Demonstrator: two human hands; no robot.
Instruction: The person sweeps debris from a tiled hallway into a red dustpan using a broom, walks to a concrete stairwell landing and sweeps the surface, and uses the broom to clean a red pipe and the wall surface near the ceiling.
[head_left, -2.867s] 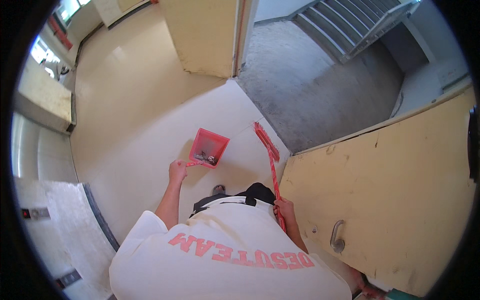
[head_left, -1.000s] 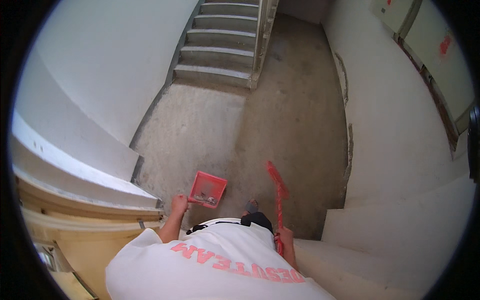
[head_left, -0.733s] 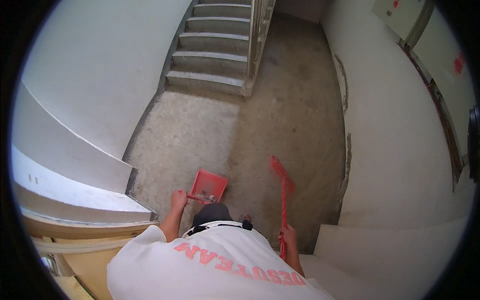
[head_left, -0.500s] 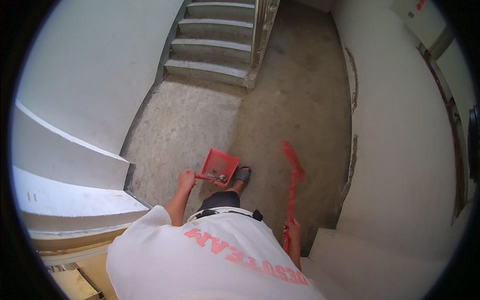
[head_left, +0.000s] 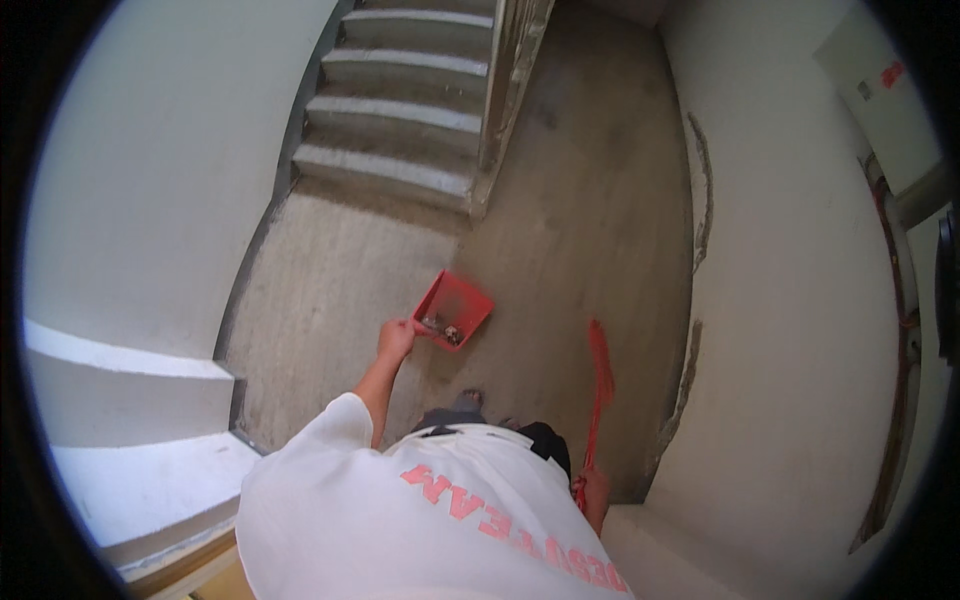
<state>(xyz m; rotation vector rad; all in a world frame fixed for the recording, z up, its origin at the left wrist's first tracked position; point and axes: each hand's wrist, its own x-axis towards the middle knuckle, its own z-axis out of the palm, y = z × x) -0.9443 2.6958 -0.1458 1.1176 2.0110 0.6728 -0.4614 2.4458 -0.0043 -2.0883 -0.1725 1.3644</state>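
A red dustpan hangs out in front of me, its handle in the grip of my left hand. Grey debris lies gathered in the pan, toward the handle side. Low on my right side, my right hand is wrapped round the handle of a red broom. The broom's head points away from me, over the floor near the right wall, and is blurred. Whether it touches the floor I cannot tell.
Concrete steps rise ahead on the left, bordered by a railing side. More steps lie at my left. A white wall with a cracked base runs along the right, with a wall box on it. Concrete floor stretches ahead.
The dustpan has moved forward and slightly right with my left hand. The broom has swung to stand more upright in view, its head lower and slightly right. The whole view has shifted.
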